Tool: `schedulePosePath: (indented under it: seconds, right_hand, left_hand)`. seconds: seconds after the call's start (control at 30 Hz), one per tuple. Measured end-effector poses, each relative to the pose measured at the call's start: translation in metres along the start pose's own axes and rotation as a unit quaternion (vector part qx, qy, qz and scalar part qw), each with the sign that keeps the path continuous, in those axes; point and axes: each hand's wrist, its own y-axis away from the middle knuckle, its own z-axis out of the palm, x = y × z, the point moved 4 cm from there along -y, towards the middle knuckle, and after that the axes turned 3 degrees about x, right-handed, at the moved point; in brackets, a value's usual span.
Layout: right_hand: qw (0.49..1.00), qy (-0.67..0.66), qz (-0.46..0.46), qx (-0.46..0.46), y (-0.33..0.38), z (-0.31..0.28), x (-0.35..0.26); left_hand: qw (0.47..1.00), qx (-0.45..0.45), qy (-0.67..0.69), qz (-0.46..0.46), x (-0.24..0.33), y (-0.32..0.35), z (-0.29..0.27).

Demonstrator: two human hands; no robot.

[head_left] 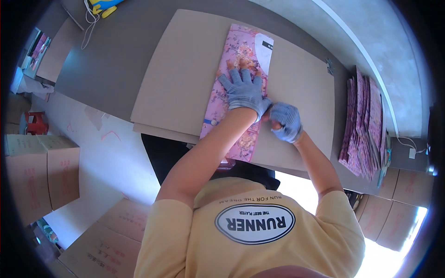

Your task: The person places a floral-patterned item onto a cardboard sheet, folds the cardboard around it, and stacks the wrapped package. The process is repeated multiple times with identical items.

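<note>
A long, flat pink floral packet (241, 51), with a white curved panel at its far end and a blue band near the close end, lies on a large brown cardboard sheet (181, 60). My left hand (243, 90), in a grey-blue fingerless glove, rests flat on the packet with its fingers spread. Just right of the packet's edge, my right hand (286, 121) is closed, its gloved fingers curled under. Whether it pinches the edge or a small item is hidden. The two hands are close together near the packet's middle.
A stack of similar pink floral pieces (364, 125) stands at the right of the grey table (102, 65). Cartons (41, 173) sit on the floor at left, more cartons (387, 215) at right. A red stool (36, 124) and a white cable (90, 28) are at left.
</note>
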Motion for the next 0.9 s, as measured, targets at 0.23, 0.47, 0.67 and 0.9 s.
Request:
schedulePosePath:
  seconds: [0.23,0.47,0.67,0.9]
  right_hand:
    - [0.991,0.010,0.114,0.069,-0.019,-0.002,0.040]
    - [0.955,0.001,0.291,0.054,-0.073,0.011,0.105]
    - [0.933,0.344,0.094,-0.041,-0.205,0.065,0.183]
    - [0.939,0.270,0.197,-0.074,-0.243,0.118,0.198]
  left_hand:
    - [1.000,0.020,0.015,0.000,-0.001,-0.001,0.007]
    - [0.999,0.030,0.000,0.013,-0.001,-0.002,0.009]
    - [0.998,0.063,0.019,0.007,0.000,-0.006,0.016]
    - [0.990,0.118,0.065,0.038,-0.005,-0.001,0.025]
